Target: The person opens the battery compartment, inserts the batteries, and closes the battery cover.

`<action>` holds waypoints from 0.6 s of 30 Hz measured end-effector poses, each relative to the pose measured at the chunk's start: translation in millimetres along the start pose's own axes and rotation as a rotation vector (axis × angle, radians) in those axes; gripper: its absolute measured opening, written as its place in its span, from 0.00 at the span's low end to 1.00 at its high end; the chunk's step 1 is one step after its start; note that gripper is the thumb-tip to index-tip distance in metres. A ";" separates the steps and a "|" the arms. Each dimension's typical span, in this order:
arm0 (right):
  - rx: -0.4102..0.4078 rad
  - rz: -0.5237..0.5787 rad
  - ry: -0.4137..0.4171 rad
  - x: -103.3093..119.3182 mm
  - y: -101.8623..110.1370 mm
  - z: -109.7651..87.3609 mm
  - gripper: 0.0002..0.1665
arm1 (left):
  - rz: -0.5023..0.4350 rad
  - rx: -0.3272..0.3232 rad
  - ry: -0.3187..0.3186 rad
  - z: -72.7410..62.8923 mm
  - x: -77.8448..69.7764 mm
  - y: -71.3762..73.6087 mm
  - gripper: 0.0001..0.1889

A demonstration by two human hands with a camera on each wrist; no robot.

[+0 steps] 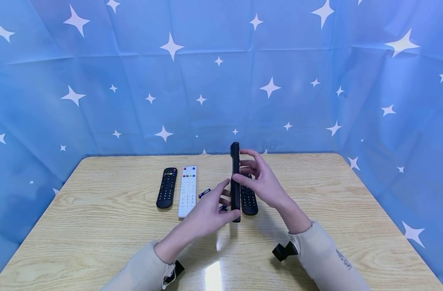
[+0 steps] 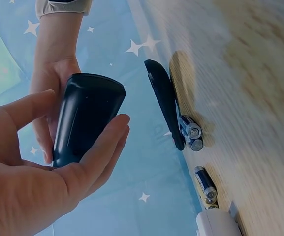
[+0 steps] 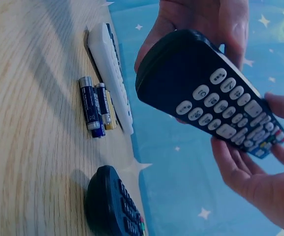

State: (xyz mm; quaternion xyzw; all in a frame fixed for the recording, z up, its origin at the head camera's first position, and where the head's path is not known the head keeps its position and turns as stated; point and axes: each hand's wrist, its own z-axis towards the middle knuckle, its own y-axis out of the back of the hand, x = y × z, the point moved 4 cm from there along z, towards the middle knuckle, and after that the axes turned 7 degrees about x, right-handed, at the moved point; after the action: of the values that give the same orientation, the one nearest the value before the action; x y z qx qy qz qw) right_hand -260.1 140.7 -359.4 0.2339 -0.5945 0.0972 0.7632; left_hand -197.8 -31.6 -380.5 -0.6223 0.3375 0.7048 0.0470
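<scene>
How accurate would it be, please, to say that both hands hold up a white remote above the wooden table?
One detail is wrong: the held remote has a black body with white buttons, as the right wrist view shows. The rest stands: the left hand and right hand hold it up above the wooden table.

Blue cloth [image 1: 221,83] w/ white stars [image 1: 171,47] — bhd wood tbl [image 1: 338,198]
</scene>
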 end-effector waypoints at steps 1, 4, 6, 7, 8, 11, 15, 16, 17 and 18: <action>-0.012 -0.010 -0.003 -0.2 1.1 -0.3 0.40 | -0.001 0.003 0.002 -0.3 0.3 0.0 0.45; -0.042 -0.033 -0.010 -1.2 4.4 -0.8 0.40 | -0.007 0.013 0.007 -1.3 1.6 -0.3 0.45; -0.058 -0.041 -0.016 -1.7 6.7 -1.1 0.40 | -0.008 0.022 0.003 -1.9 2.1 -0.5 0.44; -0.066 -0.046 -0.019 -1.8 7.8 -1.3 0.40 | -0.007 0.028 0.000 -1.9 2.6 -0.7 0.43; -0.072 -0.054 -0.022 -2.3 9.0 -1.4 0.40 | 0.001 0.032 -0.006 -2.1 2.9 -0.8 0.43; -0.096 -0.093 -0.042 -4.2 13.6 -2.0 0.40 | 0.045 0.041 -0.028 -2.7 3.8 -0.4 0.40; -0.125 -0.172 -0.084 -7.2 19.7 -3.1 0.41 | 0.113 0.052 -0.051 -4.5 4.7 1.1 0.36; -0.132 -0.197 -0.095 -8.0 21.2 -3.4 0.41 | 0.122 0.057 -0.053 -5.1 4.6 1.4 0.35; -0.137 -0.218 -0.107 -8.8 22.5 -3.8 0.41 | 0.132 0.063 -0.051 -5.8 4.7 1.8 0.35; -0.141 -0.239 -0.118 -9.5 23.9 -4.2 0.41 | 0.146 0.068 -0.048 -6.3 4.7 2.1 0.35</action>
State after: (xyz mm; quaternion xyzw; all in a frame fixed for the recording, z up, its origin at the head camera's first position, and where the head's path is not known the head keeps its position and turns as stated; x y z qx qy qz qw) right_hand -269.3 164.7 -363.4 0.2543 -0.6115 -0.0503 0.7476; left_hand -194.6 -38.3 -383.9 -0.5767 0.4045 0.7093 0.0246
